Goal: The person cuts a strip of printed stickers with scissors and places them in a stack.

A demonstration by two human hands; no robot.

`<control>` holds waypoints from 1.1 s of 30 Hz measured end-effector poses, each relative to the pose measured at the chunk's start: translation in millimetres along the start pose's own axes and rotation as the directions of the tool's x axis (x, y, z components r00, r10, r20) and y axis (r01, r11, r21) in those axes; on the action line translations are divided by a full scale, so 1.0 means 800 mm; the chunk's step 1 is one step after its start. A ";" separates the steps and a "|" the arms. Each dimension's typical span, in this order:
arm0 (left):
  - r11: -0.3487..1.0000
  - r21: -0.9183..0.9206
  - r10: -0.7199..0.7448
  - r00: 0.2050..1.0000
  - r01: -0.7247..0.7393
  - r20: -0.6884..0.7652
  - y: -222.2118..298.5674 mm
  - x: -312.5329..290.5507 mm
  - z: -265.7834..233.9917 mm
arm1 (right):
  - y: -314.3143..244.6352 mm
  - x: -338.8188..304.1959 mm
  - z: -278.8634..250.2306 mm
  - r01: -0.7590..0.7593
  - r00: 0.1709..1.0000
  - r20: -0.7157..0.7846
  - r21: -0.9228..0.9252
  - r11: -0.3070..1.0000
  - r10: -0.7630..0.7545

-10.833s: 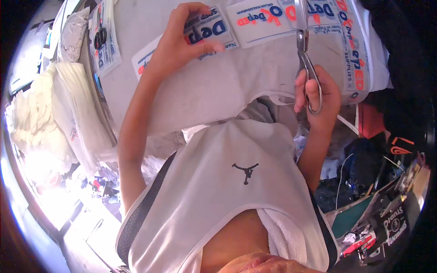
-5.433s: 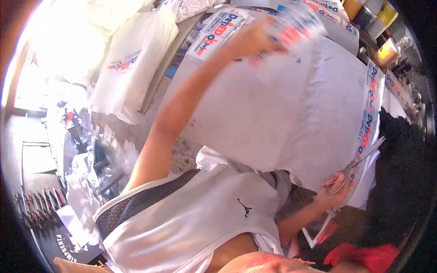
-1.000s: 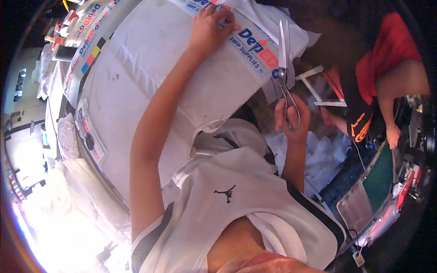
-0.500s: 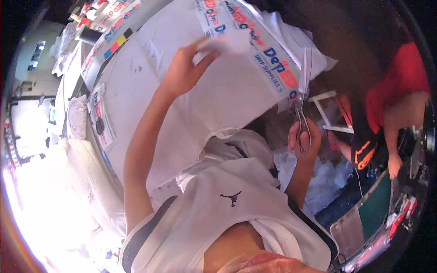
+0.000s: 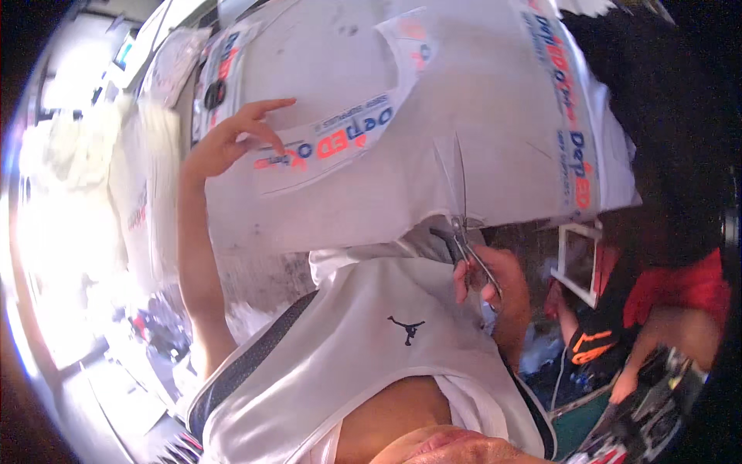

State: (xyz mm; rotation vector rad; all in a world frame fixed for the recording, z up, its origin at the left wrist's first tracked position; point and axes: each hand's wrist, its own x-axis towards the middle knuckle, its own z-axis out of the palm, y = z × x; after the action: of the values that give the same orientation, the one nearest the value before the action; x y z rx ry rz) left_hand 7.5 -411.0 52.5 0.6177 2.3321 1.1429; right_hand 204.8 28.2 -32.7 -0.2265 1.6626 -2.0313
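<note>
My left hand point(image 5: 236, 143) is over the left part of the pale table top, fingers spread and holding nothing. Its fingertips are just above a curved white printed strip point(image 5: 355, 143) with blue and red lettering; whether they touch it I cannot tell. The strip lies loose, one end bending away toward the far side. In my right hand point(image 5: 498, 278) is a pair of metal scissors point(image 5: 462, 224), held by the handles near the table's front edge. Their blades are slightly apart and point away from me.
More printed white strips point(image 5: 572, 162) lie along the table's right side, white cloth beside them. A stack of printed pieces point(image 5: 224, 73) with a dark round object on top sits at the left. Pale cloth bundles point(image 5: 143, 155) are farther left. Another person's arm point(image 5: 649, 348) is at the lower right.
My left hand has come down and left and let go of the white strip, which now lies on the table. The scissors have moved left and nearer me. The view has turned.
</note>
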 end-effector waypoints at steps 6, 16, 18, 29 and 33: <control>0.853 0.518 0.077 0.970 0.057 -0.233 -0.002 0.014 -0.022 | -0.011 0.039 0.028 -0.110 0.994 -0.021 -0.019 0.994 0.110; 0.715 0.549 0.589 0.797 -0.433 -0.138 0.011 0.176 0.139 | -0.005 0.042 0.028 -0.133 0.987 -0.106 -0.095 0.987 0.123; 0.714 0.571 0.566 0.814 -0.406 -0.129 0.010 0.169 0.145 | 0.002 0.037 0.028 -0.143 0.985 -0.115 -0.099 0.985 0.132; 0.870 0.215 0.481 0.860 -0.444 -0.168 -0.038 0.166 0.139 | -0.004 0.057 0.022 -0.270 0.958 -0.149 -0.183 0.945 0.245; 0.776 0.394 0.588 0.791 -0.493 -0.167 -0.062 0.189 0.141 | -0.013 0.057 0.020 -0.277 0.958 -0.125 -0.163 0.947 0.258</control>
State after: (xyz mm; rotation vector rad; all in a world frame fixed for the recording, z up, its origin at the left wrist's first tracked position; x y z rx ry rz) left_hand -55.6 -283.0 -80.6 1.4257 2.7106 1.1290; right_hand 169.2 -6.2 -27.5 0.0438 1.8313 -1.7189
